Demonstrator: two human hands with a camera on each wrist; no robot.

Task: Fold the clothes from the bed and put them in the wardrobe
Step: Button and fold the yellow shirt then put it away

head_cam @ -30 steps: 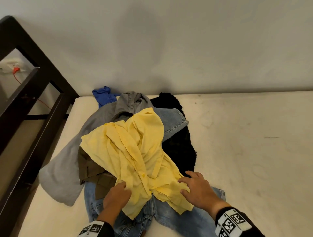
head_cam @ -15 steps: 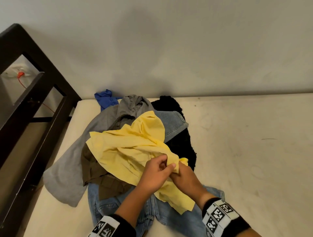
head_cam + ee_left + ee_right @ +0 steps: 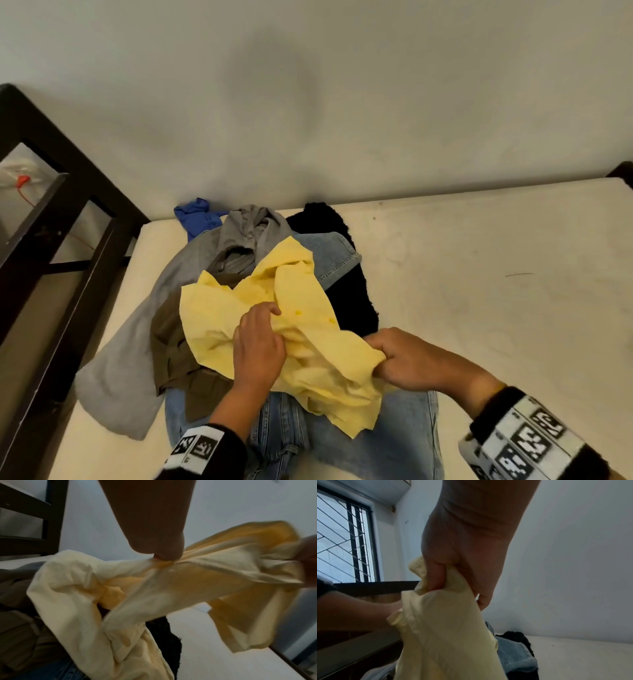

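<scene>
A crumpled yellow shirt (image 3: 308, 318) tops a pile of clothes on the cream mattress (image 3: 479, 291). My left hand (image 3: 262, 337) pinches the shirt's cloth near its middle; the left wrist view shows the pinch on the yellow shirt (image 3: 154, 588). My right hand (image 3: 394, 356) grips a bunched edge of the shirt at the right, fingers curled round the yellow shirt (image 3: 445, 628). The cloth is stretched between both hands, lifted slightly off the pile. Under it lie blue jeans (image 3: 376, 442), a grey garment (image 3: 137, 342), an olive-brown one (image 3: 171, 349) and a black fuzzy one (image 3: 352, 301).
A blue cloth (image 3: 195, 216) lies at the wall behind the pile. A dark wooden bed frame (image 3: 61, 260) runs along the left. The plain wall (image 3: 342, 102) backs the bed. Bare mattress spreads to the right of the pile. A barred window (image 3: 342, 540) shows in the right wrist view.
Both hands went from resting on the shirt's lower edge to gathering its cloth together. They have now drawn apart, the right hand pulling its bunch rightward and stretching the shirt.
</scene>
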